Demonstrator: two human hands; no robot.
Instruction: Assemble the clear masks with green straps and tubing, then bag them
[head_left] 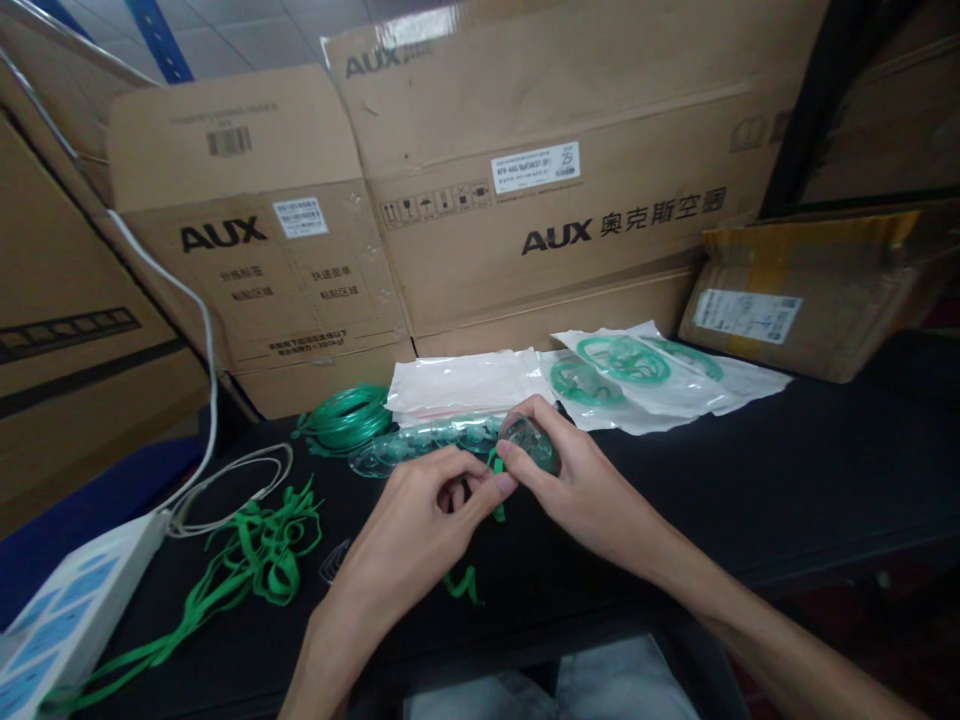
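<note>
Over the middle of the black table, my right hand point(566, 475) is closed around a clear green-tinted mask point(534, 440). Beside it my left hand point(442, 500) pinches a green strap point(499, 485) at the mask's edge, thumb and forefinger together. Part of the strap is hidden by the fingers, and a loose green end point(463, 585) shows below the left hand. Just behind the hands lies a row of clear masks point(420, 442). To the left a tangle of green straps point(274, 545) spreads over the table.
Coiled green tubing point(346, 418) sits beside white pouches point(465, 385). Packed pouches with green tubing point(637, 375) lie at the back right. Large cardboard boxes point(465, 270) stand behind, a smaller carton point(795, 300) at right. A white power strip point(82, 610) and cable are at left.
</note>
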